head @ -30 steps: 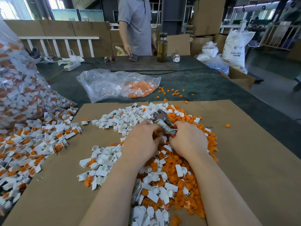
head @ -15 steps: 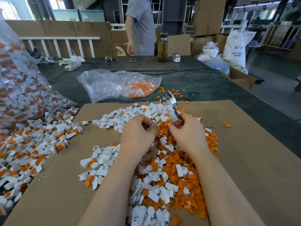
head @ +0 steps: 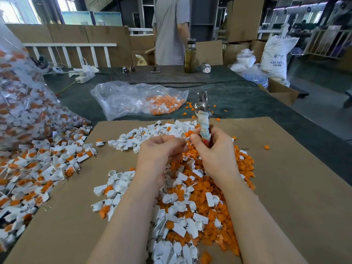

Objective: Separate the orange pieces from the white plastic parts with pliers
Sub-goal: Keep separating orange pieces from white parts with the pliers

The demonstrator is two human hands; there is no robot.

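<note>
Pliers (head: pixel 203 115) upright in right hand (head: pixel 215 149), nose away.

The white sack (head: pixel 276 56) at the far right of the table bears "ABS RESIN" with "ABS" below it, partly cut off. Small dark print on the cardboard sheet (head: pixel 285 178) is unreadable.

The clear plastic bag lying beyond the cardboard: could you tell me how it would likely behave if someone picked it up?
The clear plastic bag would probably be floppy, since it lies crumpled and slack on the green cloth. It looks light: mostly empty, with orange pieces only at one end. Those would likely slide and might spill, as some already lie scattered beside it.
</note>
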